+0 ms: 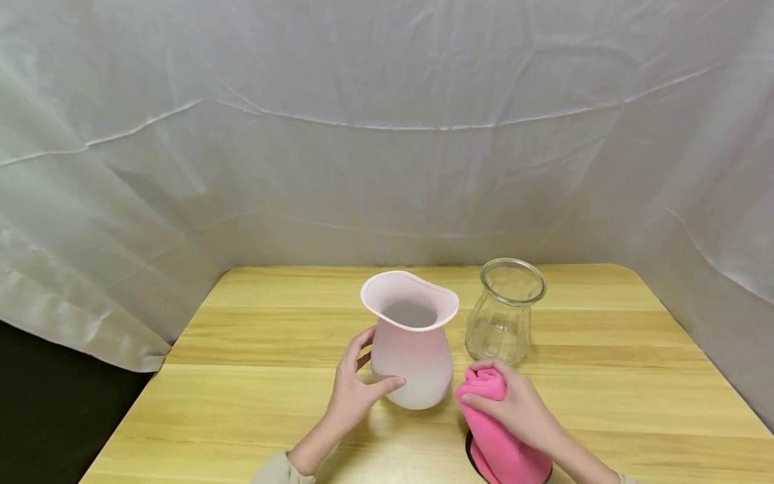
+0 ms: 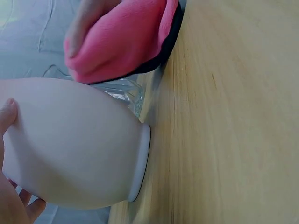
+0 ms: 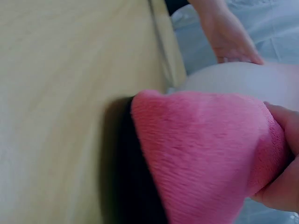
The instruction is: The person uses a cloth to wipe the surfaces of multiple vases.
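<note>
A pink-to-white vase [image 1: 412,363] with a wavy flared rim stands upright on the table. My left hand [image 1: 358,386] holds its lower left side, thumb across the front and fingers round the back. In the left wrist view the base of the vase [image 2: 79,144] is at the tabletop. My right hand [image 1: 523,407] grips the bunched top of a bright pink cloth [image 1: 502,437] with a dark edge, just right of the vase. The cloth [image 3: 201,154] hangs below the fingers in the right wrist view, close over the wood. Part of the vase is hidden behind it there.
A clear glass vase [image 1: 498,329] with a round rim stands behind my right hand, to the right of the pink vase. Light wood forms the tabletop [image 1: 260,396]. Pale grey fabric [image 1: 387,181] hangs behind and along both sides of the table.
</note>
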`<state>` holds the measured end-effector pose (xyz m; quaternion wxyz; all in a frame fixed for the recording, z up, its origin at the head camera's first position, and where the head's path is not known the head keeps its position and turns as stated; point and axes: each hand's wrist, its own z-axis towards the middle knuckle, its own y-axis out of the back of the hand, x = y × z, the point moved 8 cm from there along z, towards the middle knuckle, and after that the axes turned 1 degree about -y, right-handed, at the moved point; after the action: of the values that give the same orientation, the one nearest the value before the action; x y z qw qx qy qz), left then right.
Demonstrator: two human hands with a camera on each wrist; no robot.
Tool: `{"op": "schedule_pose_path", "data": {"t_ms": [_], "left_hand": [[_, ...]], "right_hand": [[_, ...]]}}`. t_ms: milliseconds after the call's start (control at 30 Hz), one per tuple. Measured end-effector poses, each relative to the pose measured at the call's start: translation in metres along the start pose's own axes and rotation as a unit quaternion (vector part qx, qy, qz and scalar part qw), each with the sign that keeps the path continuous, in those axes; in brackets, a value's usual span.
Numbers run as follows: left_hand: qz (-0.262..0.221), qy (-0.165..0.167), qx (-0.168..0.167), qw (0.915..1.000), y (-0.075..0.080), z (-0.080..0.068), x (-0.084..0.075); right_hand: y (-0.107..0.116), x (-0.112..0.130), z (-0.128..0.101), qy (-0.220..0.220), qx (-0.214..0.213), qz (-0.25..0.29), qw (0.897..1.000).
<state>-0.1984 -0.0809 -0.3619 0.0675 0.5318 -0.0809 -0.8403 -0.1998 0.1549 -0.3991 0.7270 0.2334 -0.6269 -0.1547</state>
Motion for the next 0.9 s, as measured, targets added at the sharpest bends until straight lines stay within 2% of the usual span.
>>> {"op": "schedule_pose_path", "data": {"t_ms": [200,333,533,900], "left_hand": [[0.006,-0.003,-0.003,1.0000,0.000,0.001,-0.002],[0.014,-0.003,-0.007,0.9999,0.000,0.004,-0.001],[0.029,-0.007,-0.019,0.9994,0.003,0.011,0.002],[0.027,0.007,-0.031,0.9991,0.007,0.025,0.010]], "right_hand": [[0.031,0.011,-0.003,0.030,-0.042,0.014,0.999],[0.046,0.010,-0.005,0.033,-0.066,0.008,0.997],[0.059,0.006,-0.006,0.031,-0.085,-0.009,0.996],[0.073,0.001,-0.008,0.033,-0.097,-0.025,0.994]]}}
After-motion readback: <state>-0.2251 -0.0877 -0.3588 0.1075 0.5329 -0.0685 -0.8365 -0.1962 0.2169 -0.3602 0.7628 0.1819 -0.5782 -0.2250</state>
